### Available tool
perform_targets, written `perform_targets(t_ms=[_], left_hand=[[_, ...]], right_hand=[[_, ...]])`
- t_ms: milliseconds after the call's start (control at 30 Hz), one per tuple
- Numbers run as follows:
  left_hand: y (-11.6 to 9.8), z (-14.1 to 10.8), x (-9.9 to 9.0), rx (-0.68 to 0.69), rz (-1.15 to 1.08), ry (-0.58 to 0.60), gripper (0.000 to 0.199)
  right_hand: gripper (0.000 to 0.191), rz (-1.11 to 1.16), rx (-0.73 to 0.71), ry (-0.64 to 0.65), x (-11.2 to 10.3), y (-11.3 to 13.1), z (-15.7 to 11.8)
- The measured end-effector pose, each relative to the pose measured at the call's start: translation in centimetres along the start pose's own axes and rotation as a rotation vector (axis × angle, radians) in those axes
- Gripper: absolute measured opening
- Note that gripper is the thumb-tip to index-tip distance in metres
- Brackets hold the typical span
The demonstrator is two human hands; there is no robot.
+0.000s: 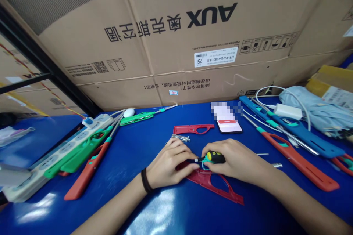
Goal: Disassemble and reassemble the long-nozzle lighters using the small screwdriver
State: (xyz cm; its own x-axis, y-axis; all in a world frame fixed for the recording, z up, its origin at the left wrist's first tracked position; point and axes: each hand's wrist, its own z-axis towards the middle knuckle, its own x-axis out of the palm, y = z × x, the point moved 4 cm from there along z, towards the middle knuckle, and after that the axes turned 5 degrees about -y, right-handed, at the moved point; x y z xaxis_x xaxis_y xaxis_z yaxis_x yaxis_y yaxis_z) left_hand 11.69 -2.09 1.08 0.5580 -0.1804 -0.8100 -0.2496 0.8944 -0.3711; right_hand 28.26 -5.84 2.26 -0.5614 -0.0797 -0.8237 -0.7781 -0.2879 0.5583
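— Under your hands, what lies there?
— A red lighter shell (212, 185) on the counter (171, 213), long axis running away rightward. My left hand (168, 165) pins its near end; my right hand (234, 161) grips the screwdriver (213, 157), tip pointing left.

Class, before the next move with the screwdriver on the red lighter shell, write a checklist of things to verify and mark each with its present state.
1. Right hand grips screwdriver: ok.
2. Left hand steadies red shell: ok.
3. Tip seated in screw: cannot tell, fingers hide it.
4. Shell flat on blue table: ok.
5. Loose metal part apart from hands: ok.
6. Phone away from work: ok.
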Motion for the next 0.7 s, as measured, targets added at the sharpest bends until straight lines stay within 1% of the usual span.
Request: perform_targets(t_ms=[67, 133, 233, 267, 333, 433, 533, 700], left_hand=[[0.0, 0.1, -0.1, 0.005, -0.015, 0.044, 0.022], [0.0, 0.1, -0.3, 0.006, -0.026, 0.065, 0.032], [-0.1, 0.1, -0.6, 0.022, -0.039, 0.079, 0.054], [0.0, 0.0, -0.6, 0.029, -0.040, 0.088, 0.054], [0.1, -0.1, -0.6, 0.027, -0.022, 0.105, 0.043], [0.6, -0.1, -0.6, -0.026, 0.054, 0.099, 0.029], [1.1, -0.1, -0.7, -0.080, 0.118, 0.083, 0.029], [1.3, -0.1, -0.8, -0.092, 0.118, 0.104, 0.031]], right_hand=[[0.015, 0.018, -0.016, -0.005, 0.0, 0.1, 0.0], [0.015, 0.030, -0.025, -0.007, 0.0, 0.1, -0.1], [0.016, 0.033, -0.018, -0.020, -0.2, -0.1, 0.0], [0.016, 0.036, -0.015, -0.026, -0.3, -0.1, 0.0], [0.015, 0.048, -0.008, -0.037, -0.6, -0.1, -0.1], [0.013, 0.082, 0.001, -0.043, -1.1, -0.1, -0.2], [0.012, 0.112, 0.009, -0.043, -1.7, -0.1, -0.3], [0.010, 0.131, 0.013, -0.102, -2.7, -0.1, -0.6]])
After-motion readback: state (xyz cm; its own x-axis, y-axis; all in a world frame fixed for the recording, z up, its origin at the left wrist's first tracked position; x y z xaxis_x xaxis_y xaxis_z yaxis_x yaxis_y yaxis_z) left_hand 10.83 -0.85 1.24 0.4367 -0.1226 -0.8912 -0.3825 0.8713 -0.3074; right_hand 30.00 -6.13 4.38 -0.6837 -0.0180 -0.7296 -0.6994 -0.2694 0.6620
